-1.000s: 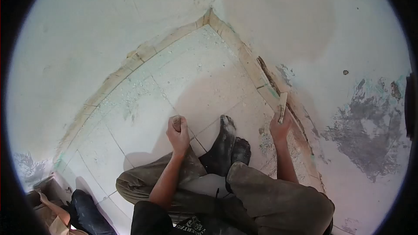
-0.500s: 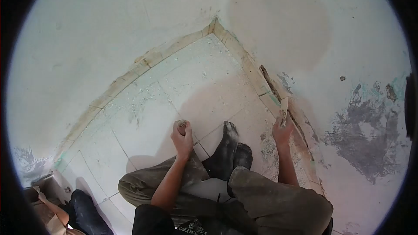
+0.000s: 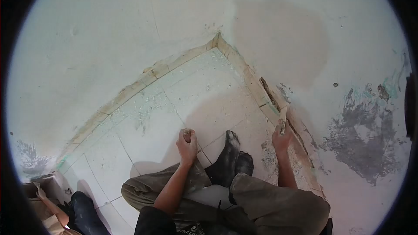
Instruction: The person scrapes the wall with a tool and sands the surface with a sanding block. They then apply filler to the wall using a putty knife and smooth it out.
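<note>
My left hand [image 3: 187, 150] is closed around a short brown cylinder that looks like a tool handle [image 3: 187, 135], its round end facing up, above the tiled floor. Against the right-hand wall, my right hand [image 3: 282, 141] grips a flat, pale, narrow strip [image 3: 283, 116]; its kind does not show clearly. The strip points up along the tile skirting [image 3: 248, 78], right beside a dark broken gap [image 3: 269, 93] between skirting and wall.
Crumbs of plaster [image 3: 274, 159] lie on the floor tiles [image 3: 159, 124] near my right forearm. My dusty dark socks [image 3: 223, 159] are between my hands. Another person's arm [image 3: 54, 206] shows at lower left beside a box [image 3: 45, 182]. Grey patches [image 3: 363, 141] mark the right wall.
The whole view has shifted, so the corner and both hands appear slightly lower. Both hands keep their holds, with the strip still beside the gap.
</note>
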`<state>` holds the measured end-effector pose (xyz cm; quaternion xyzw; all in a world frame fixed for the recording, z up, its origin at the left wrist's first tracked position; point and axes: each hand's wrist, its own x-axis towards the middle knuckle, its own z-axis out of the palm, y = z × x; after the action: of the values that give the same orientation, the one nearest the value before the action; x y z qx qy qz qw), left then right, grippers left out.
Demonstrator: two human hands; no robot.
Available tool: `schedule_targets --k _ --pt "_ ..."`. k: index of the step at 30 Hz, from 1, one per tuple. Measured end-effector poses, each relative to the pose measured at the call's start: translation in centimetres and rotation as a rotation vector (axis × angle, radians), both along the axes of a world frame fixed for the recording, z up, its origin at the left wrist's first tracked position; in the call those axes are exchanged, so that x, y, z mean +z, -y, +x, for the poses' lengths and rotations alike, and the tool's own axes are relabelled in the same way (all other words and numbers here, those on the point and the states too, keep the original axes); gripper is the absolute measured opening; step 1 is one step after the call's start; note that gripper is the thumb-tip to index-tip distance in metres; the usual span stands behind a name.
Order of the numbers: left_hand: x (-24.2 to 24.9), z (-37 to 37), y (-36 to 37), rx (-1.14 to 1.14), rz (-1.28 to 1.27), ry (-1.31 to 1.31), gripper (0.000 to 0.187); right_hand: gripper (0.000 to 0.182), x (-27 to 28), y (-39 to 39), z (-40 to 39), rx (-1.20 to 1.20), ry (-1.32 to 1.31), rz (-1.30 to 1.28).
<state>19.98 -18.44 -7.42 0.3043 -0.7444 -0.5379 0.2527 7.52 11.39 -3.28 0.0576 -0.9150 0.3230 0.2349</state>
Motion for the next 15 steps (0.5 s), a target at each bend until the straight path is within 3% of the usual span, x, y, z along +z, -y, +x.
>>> schedule_targets --k 5,7,10,11,15 --pt "0.2 0.2 0.0 -0.019 -0.004 0.018 0.013 0.02 1.0 0.5 0.6 0.01 -0.138 0.145" --pt "0.3 0.1 -0.1 -0.037 0.013 0.035 0.013 0.02 1.4 0.5 0.8 -0.141 0.234 -0.395" --pt "0.0 0.0 -0.3 -0.046 -0.036 -0.008 0.013 0.022 4.3 1.1 1.6 -0.092 0.215 -0.578" --pt "-0.1 0.0 -0.3 -0.036 -0.007 -0.005 0.012 0.022 3.8 0.9 1.5 -0.111 0.213 -0.581" --pt "-0.4 0.1 -0.3 -0.038 0.03 0.03 0.01 0.034 4.3 3.4 -2.1 -0.134 0.107 -0.066"
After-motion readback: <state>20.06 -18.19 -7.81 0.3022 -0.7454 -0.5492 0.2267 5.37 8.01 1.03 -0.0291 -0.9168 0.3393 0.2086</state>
